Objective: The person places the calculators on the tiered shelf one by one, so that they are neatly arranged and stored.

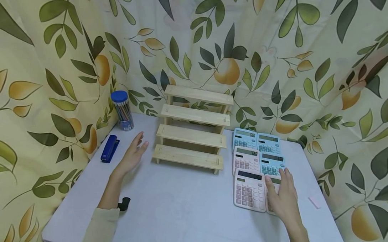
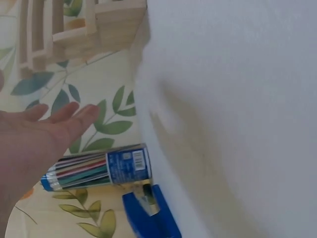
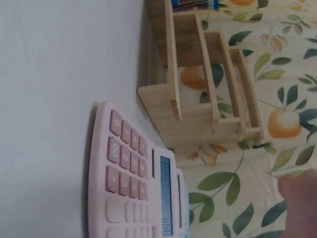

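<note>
My right hand (image 1: 284,198) is over the front right pink calculator (image 1: 273,181), fingers extended, covering much of it. Whether it touches cannot be told. Beside that one lies another pink calculator (image 1: 249,190), seen close in the right wrist view with its keys and display. Behind them are a pink calculator (image 1: 246,158) and blue calculators (image 1: 272,163). My left hand (image 1: 132,157) is raised above the table, fingers loosely extended and holding nothing. It is between the blue stapler (image 1: 109,149) and the four-step wooden rack (image 1: 191,135).
A clear jar of pencils (image 1: 124,114) with a blue lid stands at the back left, and is on its side in the left wrist view. A small pink strip (image 1: 314,202) lies near the table's right edge. Patterned curtains (image 1: 191,46) hang behind the white table (image 1: 178,210).
</note>
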Tool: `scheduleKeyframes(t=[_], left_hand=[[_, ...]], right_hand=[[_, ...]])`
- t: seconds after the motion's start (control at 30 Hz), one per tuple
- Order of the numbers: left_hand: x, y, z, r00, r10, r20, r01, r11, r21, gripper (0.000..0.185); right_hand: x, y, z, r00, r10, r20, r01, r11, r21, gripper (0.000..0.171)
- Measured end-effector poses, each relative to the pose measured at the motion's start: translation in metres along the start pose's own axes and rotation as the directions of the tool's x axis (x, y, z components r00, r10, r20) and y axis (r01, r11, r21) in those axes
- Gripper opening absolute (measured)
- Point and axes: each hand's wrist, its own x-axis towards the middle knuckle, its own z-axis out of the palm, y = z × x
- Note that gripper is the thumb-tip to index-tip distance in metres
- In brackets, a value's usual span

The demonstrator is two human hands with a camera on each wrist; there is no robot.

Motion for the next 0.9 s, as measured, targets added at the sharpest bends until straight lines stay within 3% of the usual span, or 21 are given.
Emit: scheduleKeyframes(t=[0.27, 0.43, 0.67, 0.77, 0.9], left_hand=[[-0.002, -0.004, 0.012, 0.999, -0.032, -0.009, 0.029, 0.979, -0.201, 0.069], [-0.005, -0.006, 0.021, 0.997, -0.07, 0.011, 0.07, 0.954, -0.291, 0.068], [-0.003, -0.008, 0.026, 0.998, -0.059, 0.026, 0.065, 0.941, -0.333, 0.067], [-0.001, -0.007, 0.03, 0.994, -0.1, 0.046, 0.11, 0.9, -0.421, 0.066], [0.002, -0.005, 0.037, 0.984, -0.167, 0.069, 0.177, 0.819, -0.546, 0.068]], right_hand=[[-0.002, 0.017, -0.01, 0.977, 0.197, 0.084, -0.205, 0.974, 0.097, 0.078], [-0.003, 0.032, -0.021, 0.937, 0.318, 0.144, -0.335, 0.936, 0.112, 0.083], [-0.009, 0.054, -0.028, 0.877, 0.426, 0.22, -0.461, 0.876, 0.142, 0.094], [-0.013, 0.064, -0.031, 0.848, 0.467, 0.249, -0.513, 0.842, 0.168, 0.097], [-0.016, 0.077, -0.035, 0.823, 0.511, 0.248, -0.56, 0.804, 0.2, 0.094]])
